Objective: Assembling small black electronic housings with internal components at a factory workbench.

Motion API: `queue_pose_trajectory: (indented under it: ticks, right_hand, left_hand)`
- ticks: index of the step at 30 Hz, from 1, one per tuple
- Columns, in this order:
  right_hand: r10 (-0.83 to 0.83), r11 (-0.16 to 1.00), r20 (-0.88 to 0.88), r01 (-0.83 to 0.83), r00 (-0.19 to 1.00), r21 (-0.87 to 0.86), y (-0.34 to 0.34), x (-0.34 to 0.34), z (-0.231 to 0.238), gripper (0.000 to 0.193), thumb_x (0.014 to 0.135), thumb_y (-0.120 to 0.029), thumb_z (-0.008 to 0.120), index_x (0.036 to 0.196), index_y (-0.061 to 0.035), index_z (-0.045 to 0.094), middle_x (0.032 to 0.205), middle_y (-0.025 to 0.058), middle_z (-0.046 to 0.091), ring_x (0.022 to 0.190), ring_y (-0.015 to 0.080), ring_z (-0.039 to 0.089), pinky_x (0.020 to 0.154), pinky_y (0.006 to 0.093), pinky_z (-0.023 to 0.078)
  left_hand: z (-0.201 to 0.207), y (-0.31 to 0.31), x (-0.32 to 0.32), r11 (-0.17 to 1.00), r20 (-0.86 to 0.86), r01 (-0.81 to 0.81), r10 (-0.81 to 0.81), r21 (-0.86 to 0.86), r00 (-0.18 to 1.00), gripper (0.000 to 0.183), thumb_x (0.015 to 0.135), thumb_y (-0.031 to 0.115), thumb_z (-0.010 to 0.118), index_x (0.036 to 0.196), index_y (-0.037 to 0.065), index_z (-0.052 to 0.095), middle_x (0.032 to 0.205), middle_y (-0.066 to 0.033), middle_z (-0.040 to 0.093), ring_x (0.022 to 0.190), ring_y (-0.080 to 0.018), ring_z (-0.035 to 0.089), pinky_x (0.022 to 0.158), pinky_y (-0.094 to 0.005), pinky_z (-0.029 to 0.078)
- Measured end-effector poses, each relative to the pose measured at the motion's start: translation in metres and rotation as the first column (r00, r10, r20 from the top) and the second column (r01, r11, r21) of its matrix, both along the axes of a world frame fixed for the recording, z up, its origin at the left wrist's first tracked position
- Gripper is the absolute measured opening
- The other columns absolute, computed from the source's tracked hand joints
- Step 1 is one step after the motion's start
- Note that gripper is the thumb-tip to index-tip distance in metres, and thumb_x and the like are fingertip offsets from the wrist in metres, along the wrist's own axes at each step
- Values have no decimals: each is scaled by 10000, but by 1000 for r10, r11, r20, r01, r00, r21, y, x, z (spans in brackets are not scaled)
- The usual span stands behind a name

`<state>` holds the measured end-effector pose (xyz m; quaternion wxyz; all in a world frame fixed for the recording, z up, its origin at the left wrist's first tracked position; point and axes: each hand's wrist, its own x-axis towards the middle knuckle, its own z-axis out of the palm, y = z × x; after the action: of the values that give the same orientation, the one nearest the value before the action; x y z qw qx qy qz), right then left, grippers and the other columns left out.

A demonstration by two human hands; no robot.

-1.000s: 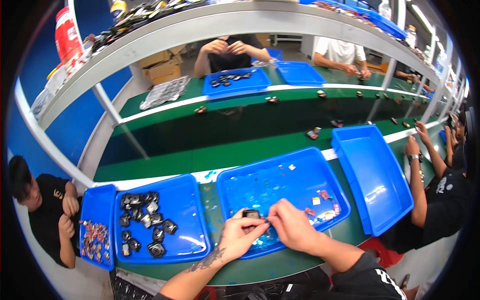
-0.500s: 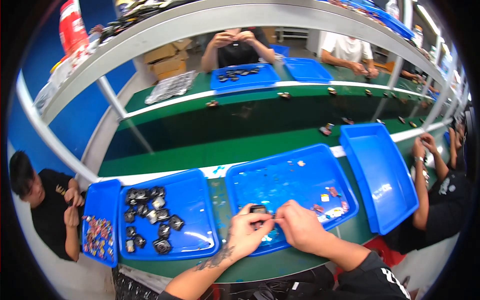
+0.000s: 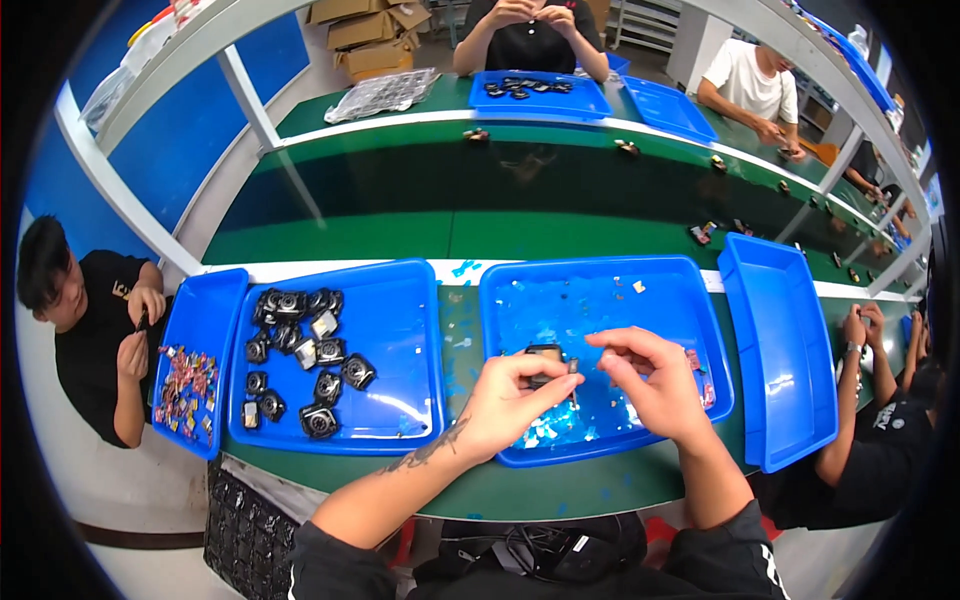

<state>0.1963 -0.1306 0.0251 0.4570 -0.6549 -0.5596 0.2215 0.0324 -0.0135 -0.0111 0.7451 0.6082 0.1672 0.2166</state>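
Observation:
My left hand (image 3: pixel 508 402) pinches a small dark device (image 3: pixel 546 354), like a watch case, between thumb and fingers. Its far edge shows; the rest is hidden by the fingers. To its right, my right hand (image 3: pixel 655 385) is raised with thumb and forefinger apart, and nothing shows between them. Both hands are over a blue tray (image 3: pixel 590 280) strewn with bits of clear bluish film and several small coloured pieces at its right side. Left of it, a second blue tray (image 3: pixel 400 330) has several black watch cases (image 3: pixel 320 420) loosely grouped in its left half.
A narrow blue tray (image 3: pixel 215 310) of small colourful parts (image 3: pixel 187 385) stands far left, beside a seated person. Another blue tray (image 3: pixel 780 350) is at the right. Beyond a white rail runs a green conveyor belt (image 3: pixel 400 235) with small parts. Other people work across it and at the right.
My right hand has come away from the device and its fingers have spread. The left hand still holds the device. The view has tipped downward, showing more of my forearms.

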Motion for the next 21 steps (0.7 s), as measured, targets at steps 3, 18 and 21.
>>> queue_pose_trajectory:
  ticks: [3, 18, 21]
  right_hand:
    - [64, 997, -393, -73, 917, -9, 6, -4, -11, 122, 898, 13, 599, 1000, 34, 663, 917, 67, 619, 822, 104, 609, 701, 229, 493]
    - [-46, 985, -607, 135, 793, 102, -6, -9, -28, 203, 862, 47, 648, 1056, 30, 593, 896, 66, 640, 834, 109, 632, 743, 227, 523]
    - [-33, 996, -632, 74, 774, 39, 0, -15, -30, 162, 867, 38, 653, 1027, 52, 633, 947, 87, 658, 886, 120, 644, 766, 249, 544]
  left_hand:
    - [13, 5, -4, 983, -75, 141, -150, -115, 986, 146, 913, 91, 656, 948, -49, 680, 920, -25, 627, 832, -74, 583, 738, -221, 485]
    - [2, 8, -3, 981, 18, -194, 195, -21, 981, 230, 949, -21, 521, 1172, -1, 466, 1055, -124, 634, 869, -137, 633, 716, -257, 530]
    - [-4, 2, -3, 948, 112, -299, 310, -106, 944, 226, 916, -20, 585, 1135, -38, 528, 1056, -122, 620, 938, -180, 657, 803, -295, 571]
